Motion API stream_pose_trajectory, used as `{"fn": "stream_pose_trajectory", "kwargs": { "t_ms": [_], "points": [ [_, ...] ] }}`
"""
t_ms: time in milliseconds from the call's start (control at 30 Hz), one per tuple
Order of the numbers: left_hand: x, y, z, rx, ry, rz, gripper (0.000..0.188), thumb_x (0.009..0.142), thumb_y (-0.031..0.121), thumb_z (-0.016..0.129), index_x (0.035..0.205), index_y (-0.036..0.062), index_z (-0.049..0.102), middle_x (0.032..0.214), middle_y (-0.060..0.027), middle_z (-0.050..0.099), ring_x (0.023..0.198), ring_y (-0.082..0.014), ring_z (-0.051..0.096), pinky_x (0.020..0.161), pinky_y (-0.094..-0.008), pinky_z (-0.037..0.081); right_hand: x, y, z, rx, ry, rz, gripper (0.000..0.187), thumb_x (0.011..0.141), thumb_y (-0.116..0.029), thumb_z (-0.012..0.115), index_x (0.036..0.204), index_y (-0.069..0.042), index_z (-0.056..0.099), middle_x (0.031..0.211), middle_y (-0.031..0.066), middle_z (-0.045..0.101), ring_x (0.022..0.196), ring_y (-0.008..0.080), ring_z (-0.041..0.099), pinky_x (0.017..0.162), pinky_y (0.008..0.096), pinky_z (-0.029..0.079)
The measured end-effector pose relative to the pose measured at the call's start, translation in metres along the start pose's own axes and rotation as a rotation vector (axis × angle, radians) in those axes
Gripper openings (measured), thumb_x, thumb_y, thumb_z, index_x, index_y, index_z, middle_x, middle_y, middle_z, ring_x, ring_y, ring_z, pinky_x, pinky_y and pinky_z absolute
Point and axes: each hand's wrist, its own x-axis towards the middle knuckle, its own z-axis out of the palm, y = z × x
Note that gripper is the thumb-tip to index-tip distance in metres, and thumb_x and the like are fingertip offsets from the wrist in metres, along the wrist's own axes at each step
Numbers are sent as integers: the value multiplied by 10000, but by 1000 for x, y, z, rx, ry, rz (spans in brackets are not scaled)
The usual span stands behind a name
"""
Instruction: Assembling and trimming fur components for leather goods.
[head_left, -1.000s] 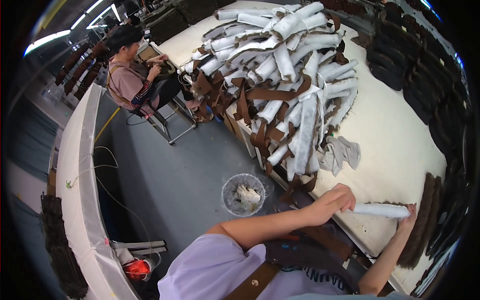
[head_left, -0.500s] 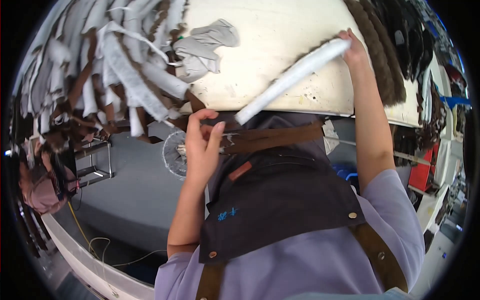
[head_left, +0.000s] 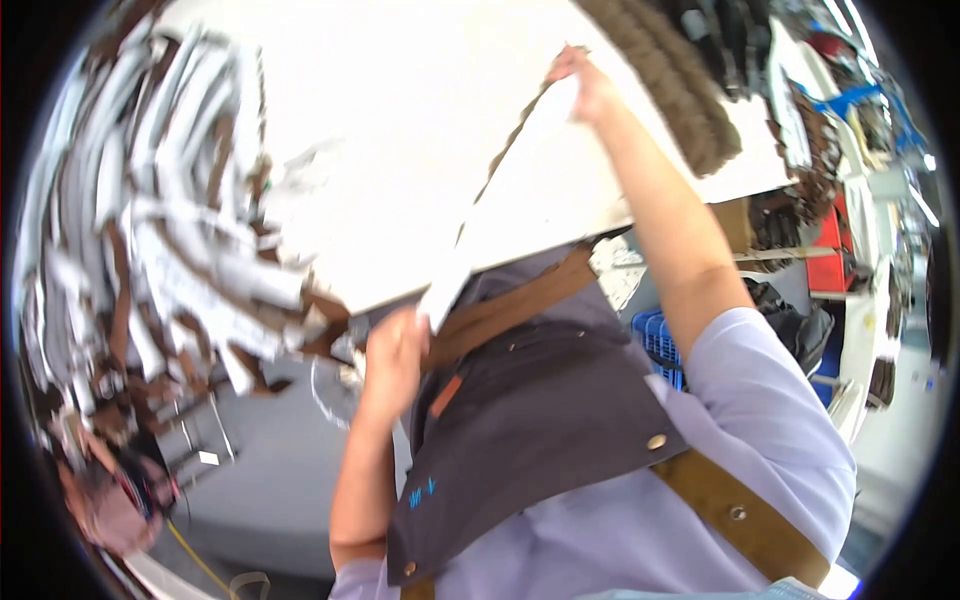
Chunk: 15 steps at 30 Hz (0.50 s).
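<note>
A long strip of brown fur with a white backing [head_left: 441, 297] stretches slantwise over the pale table [head_left: 370, 130], and its white face nearly melts into the bright tabletop. My right hand [head_left: 588, 90] pinches its far end. Closed round the near end, by the table's front edge, is my left hand [head_left: 393, 362]. Below the strip, a brown band [head_left: 525, 305] lies across the front of my dark apron [head_left: 540, 420].
Many white-backed fur strips [head_left: 170, 170] hang over the table's left side. Brown fur pieces [head_left: 665, 90] lie at the far right. A blue crate [head_left: 655, 340] and a red box [head_left: 830, 250] stand right of me. Another person [head_left: 115, 490] is at the lower left.
My left hand has gone from open fingers beside the strip to closed on its near end. The strip has swung steeper, its brown edge showing. The whole view has turned and shifted.
</note>
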Motion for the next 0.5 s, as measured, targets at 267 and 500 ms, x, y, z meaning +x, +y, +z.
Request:
{"fn": "stream_pose_trajectory", "kwargs": {
  "t_ms": [267, 500],
  "points": [
    [-18, 55, 35, 494, -320, 673, 268, 724, 93, 648, 567, 56, 434, 573, -89, 433, 541, -265, 472, 521, -363, 373, 10, -10, 35, -118, 167, 45, 223, 868, -153, 587, 739, -62, 429, 599, 30, 389, 463, 138, 333, 406, 290, 371],
    [-31, 71, 30, 530, -314, 703, 272, 676, 46, 669, 562, 49, 421, 603, -94, 454, 557, -270, 483, 534, -363, 379, 44, -2, 39, -154, 156, -34, 270, 875, -238, 582, 728, -57, 446, 580, 44, 427, 446, 163, 392, 433, 315, 425]
  ]
}}
